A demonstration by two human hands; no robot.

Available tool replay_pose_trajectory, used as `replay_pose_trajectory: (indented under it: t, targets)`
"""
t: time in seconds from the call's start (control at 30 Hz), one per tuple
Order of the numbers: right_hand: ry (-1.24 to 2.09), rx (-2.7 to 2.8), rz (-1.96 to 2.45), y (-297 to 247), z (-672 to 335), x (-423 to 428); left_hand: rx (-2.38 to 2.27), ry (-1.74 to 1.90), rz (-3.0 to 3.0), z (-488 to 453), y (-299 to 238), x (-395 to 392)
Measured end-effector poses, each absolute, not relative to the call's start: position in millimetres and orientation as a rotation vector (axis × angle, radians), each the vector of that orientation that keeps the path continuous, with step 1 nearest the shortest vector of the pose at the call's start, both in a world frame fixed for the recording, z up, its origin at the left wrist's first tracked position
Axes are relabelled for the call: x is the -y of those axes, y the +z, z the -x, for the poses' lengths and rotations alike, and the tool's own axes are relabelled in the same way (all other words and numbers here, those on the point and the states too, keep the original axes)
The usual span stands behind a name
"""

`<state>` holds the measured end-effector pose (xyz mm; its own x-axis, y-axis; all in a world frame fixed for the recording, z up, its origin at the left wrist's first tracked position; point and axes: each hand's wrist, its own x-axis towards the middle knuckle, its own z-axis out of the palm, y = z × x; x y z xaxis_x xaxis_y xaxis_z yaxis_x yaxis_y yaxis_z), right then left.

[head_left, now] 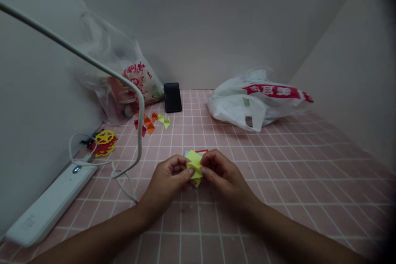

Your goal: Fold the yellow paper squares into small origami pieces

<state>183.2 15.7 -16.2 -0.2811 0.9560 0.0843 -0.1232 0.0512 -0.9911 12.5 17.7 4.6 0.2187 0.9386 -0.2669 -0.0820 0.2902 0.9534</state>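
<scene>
Between my two hands is a creased piece of yellow paper [194, 157], folded with several ridges. My left hand [173, 174] pinches its left side, thumb on top. On the right edge, the thumb and fingertips of my right hand [223, 171] are closed on the same paper. Just behind it, corners of blue and red paper [202, 151] peek out; my hands and the yellow paper hide most of them. Farther back on the left lie small folded paper pieces in red, orange [149, 124] and yellow [163, 120].
A black phone [173, 97] leans by the back wall. Plastic bags stand at back left [139, 70] and back right [238, 105]. A white power strip [52, 202], a looping cable [140, 123] and red and yellow cutouts [104, 142] occupy the left of the pink tiled surface [278, 165].
</scene>
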Motion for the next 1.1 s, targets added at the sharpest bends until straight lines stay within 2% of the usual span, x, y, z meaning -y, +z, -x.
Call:
replay_pose_trajectory:
  t: [0.13, 0.4, 1.1]
  targets:
    - [1.494, 1.361, 0.886, -10.6, -182.5, -17.2, -1.114, 0.909, -0.925, -12.6, 4.5, -19.3]
    - [1.383, 1.473, 1.039, -9.9, -183.2, -16.6, -1.107, 0.938, -0.936, -13.0, 9.8, -18.4]
    - [1.558, 1.313, 0.946, -9.7, -185.2, -24.9, -1.101, 0.855, -0.948, -9.0, 12.0, -22.9]
